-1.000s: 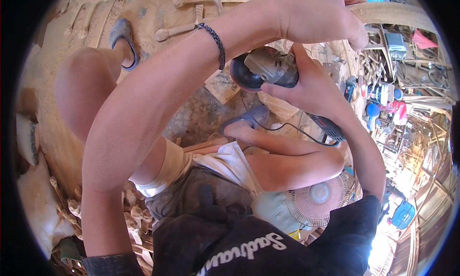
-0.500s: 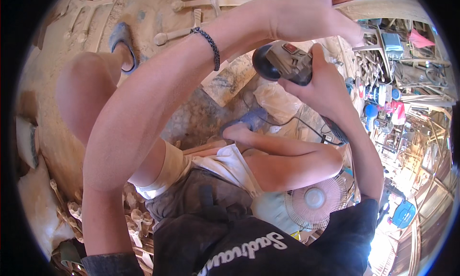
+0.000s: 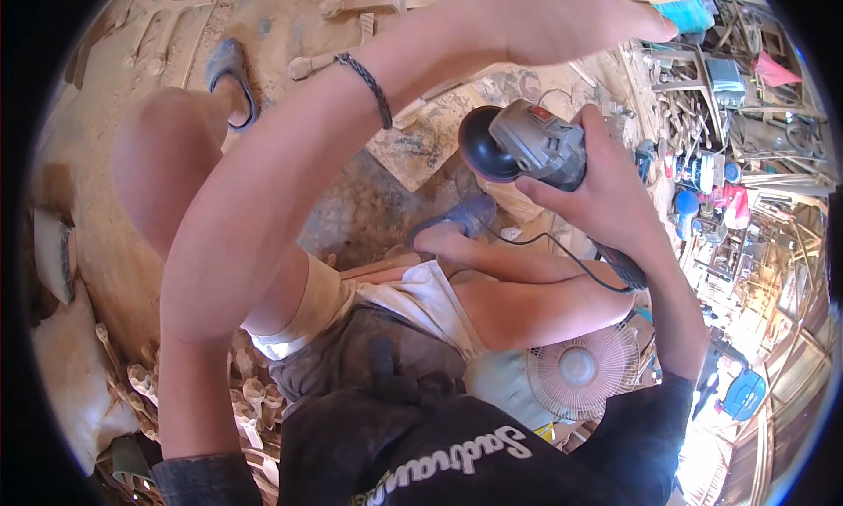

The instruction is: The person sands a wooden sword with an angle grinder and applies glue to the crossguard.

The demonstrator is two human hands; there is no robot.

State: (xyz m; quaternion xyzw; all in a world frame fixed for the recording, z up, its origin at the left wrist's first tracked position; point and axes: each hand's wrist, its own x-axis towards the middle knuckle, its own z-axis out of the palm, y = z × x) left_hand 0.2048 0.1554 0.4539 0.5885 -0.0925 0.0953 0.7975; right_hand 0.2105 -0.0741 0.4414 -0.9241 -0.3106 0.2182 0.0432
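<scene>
Clasping a grey angle grinder [image 3: 543,143] is the right grip [image 3: 617,188].

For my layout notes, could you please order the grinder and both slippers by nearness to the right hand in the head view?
1. Grinder, in the right hand.
2. Right-foot slipper, below left.
3. Left-foot slipper, upper left.

The floor [image 3: 263,62] is tan and dusty. A fan [image 3: 577,365] is positioned right of centre. Bright light [image 3: 700,444] enters at lower right.
</scene>
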